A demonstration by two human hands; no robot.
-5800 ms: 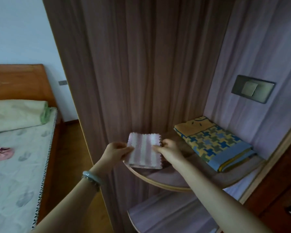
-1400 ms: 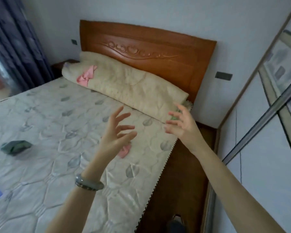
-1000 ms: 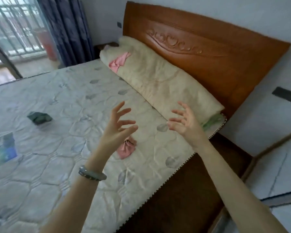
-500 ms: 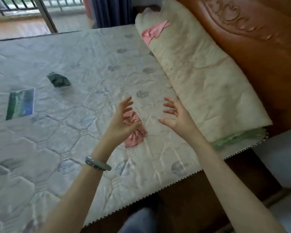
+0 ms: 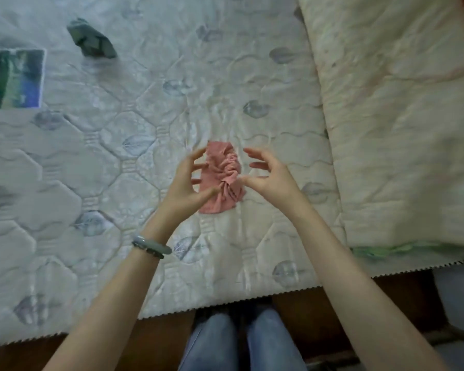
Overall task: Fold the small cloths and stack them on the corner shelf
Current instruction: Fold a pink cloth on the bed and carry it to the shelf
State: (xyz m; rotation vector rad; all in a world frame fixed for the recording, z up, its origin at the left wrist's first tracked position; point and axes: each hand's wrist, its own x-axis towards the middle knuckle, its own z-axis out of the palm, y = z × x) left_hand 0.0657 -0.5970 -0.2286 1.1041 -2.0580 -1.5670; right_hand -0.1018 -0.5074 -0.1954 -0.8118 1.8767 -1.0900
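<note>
A crumpled pink cloth [image 5: 221, 178] lies on the quilted mattress [image 5: 118, 156]. My left hand [image 5: 189, 183] hovers just left of it with fingers spread and loosely bent. On the cloth's right side, my right hand [image 5: 268, 174] has its fingers spread too, with the thumb tip close to the cloth's edge. Neither hand holds anything. A second crumpled cloth, dark green [image 5: 91, 40], sits at the far left of the mattress. The corner shelf is out of view.
A rolled cream quilt [image 5: 399, 116] fills the right side of the bed. A flat blue-green card or booklet [image 5: 18, 79] lies at the left edge. My knees in jeans [image 5: 241, 341] press against the bed's near edge.
I have turned from the shelf to the bed and leaned in over it. Both hands have dropped down to either side of the pink cloth.
</note>
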